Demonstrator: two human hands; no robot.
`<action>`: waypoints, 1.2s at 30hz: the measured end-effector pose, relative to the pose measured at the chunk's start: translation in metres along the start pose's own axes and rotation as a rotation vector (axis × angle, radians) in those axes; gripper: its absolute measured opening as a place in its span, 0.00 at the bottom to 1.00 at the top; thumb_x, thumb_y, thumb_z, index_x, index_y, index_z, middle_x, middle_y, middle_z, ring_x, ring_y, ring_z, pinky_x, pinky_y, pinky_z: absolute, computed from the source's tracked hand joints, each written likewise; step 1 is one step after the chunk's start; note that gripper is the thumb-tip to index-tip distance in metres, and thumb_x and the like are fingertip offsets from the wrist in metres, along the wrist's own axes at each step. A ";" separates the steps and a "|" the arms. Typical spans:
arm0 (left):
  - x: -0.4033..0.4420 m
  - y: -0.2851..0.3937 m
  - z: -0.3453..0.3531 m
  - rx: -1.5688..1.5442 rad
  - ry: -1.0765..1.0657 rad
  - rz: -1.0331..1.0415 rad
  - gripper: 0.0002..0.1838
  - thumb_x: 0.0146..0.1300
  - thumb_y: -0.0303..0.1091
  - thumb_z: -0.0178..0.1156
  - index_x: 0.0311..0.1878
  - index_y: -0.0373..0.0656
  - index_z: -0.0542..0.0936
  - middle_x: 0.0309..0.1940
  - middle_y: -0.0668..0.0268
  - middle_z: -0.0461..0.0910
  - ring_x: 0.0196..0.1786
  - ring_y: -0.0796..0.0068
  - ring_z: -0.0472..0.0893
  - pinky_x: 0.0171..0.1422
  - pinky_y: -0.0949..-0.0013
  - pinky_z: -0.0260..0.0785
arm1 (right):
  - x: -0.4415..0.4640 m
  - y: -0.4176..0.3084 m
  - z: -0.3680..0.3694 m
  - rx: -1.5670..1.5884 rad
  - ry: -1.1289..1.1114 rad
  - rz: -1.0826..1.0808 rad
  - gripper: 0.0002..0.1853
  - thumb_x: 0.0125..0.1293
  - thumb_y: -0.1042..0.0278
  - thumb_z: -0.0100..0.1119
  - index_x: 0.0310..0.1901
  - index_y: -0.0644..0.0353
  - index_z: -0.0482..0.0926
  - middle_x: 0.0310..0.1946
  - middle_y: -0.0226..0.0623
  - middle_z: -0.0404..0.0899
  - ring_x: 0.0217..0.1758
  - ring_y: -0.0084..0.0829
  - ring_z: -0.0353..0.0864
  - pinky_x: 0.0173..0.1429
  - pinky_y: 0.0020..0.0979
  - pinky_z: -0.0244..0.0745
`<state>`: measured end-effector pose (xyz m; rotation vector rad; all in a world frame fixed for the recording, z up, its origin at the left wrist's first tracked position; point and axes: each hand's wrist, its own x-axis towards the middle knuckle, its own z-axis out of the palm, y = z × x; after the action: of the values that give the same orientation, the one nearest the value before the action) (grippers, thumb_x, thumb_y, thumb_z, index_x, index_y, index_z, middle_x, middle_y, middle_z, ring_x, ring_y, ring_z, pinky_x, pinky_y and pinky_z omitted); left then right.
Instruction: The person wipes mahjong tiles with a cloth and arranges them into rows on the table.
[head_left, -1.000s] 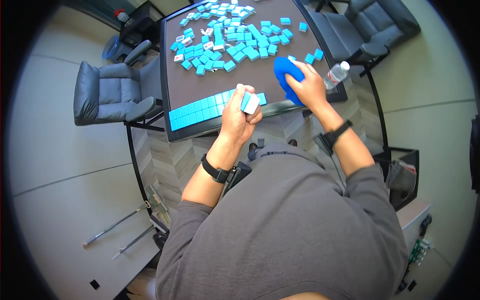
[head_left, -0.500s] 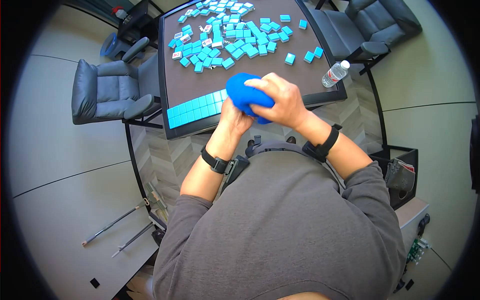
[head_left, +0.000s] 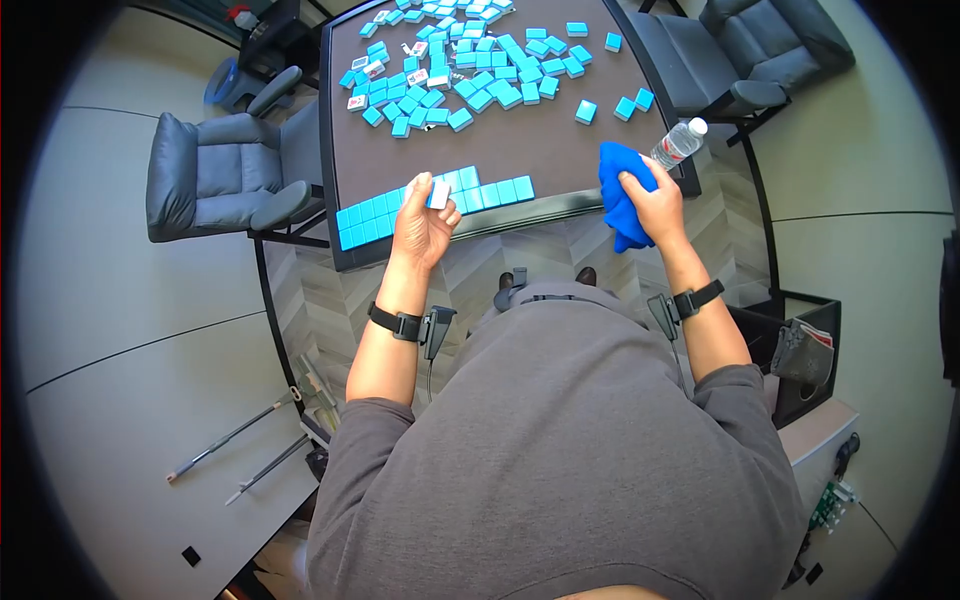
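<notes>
Between the thumb and fingers of my left hand is a mahjong tile, its white side toward me. The hand hovers over a block of blue-backed mahjong tiles lined up along the near table edge, and covers part of it. My right hand grips a crumpled blue cloth above the table's near right corner, close to a water bottle. Farther off, many loose mahjong tiles lie scattered, mostly blue side up, a few showing white faces.
The dark-framed table has a brown top. A grey armchair stands at its left, another armchair at the far right. A black open box holding a grey item is at my right side.
My hands have parted: the right moved right with the blue cloth, the left moved left with the tile. The cloth no longer covers the tile or the right end of the row.
</notes>
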<state>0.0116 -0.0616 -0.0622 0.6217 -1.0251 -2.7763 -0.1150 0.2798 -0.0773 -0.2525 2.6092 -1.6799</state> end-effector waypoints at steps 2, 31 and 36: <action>0.011 -0.002 -0.015 0.088 0.016 0.012 0.11 0.70 0.40 0.66 0.45 0.51 0.73 0.31 0.68 0.75 0.26 0.75 0.71 0.32 0.67 0.63 | -0.009 0.005 -0.007 0.026 -0.007 0.027 0.26 0.64 0.60 0.70 0.59 0.65 0.80 0.48 0.42 0.87 0.51 0.28 0.86 0.57 0.32 0.79; 0.137 -0.097 -0.056 1.740 0.370 0.119 0.26 0.56 0.51 0.72 0.57 0.53 0.81 0.44 0.59 0.86 0.47 0.55 0.85 0.53 0.56 0.77 | -0.038 0.074 -0.115 -0.046 0.048 0.155 0.24 0.64 0.62 0.69 0.60 0.61 0.80 0.49 0.44 0.87 0.52 0.32 0.86 0.59 0.34 0.79; 0.185 -0.099 -0.048 1.818 0.272 0.067 0.21 0.59 0.54 0.68 0.55 0.60 0.83 0.46 0.61 0.87 0.57 0.53 0.82 0.61 0.54 0.74 | -0.050 0.066 -0.099 -0.081 0.130 0.258 0.25 0.64 0.62 0.69 0.61 0.61 0.80 0.51 0.44 0.87 0.53 0.33 0.86 0.59 0.34 0.78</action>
<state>-0.1335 -0.0604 -0.2212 0.8775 -3.0198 -0.8601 -0.0846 0.4036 -0.0989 0.1916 2.6641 -1.5549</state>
